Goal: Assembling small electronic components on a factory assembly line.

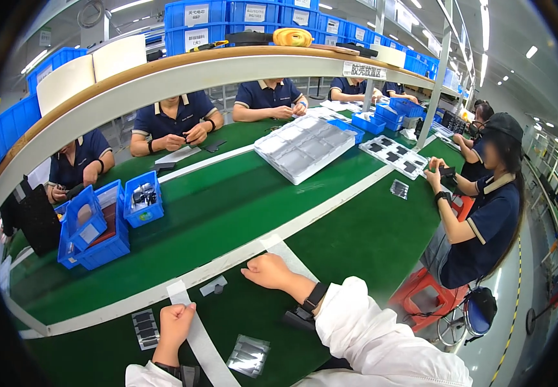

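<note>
My left hand (174,327) is closed in a fist at the edge of a white strip (202,345) that lies on the green bench top. My right hand (267,271) is also closed, beside another white strip (290,257) near the bench's pale rail. What either set of fingers may hold is hidden. Between the hands lies a small whitish piece with a grey patch (213,286). A clear packet of dark flat parts (249,355) rests to the right of my left wrist, and a sheet with dark pieces (145,329) lies to its left. Something dark (298,320) shows partly under my right wrist.
A pale rail (227,263) separates my bench from the green belt (227,213). Blue bins (101,245) stand at the left, stacked white trays (304,147) farther back. Co-workers sit opposite; one person (485,206) works at my right by a red stool (430,297). A shelf (227,64) spans overhead.
</note>
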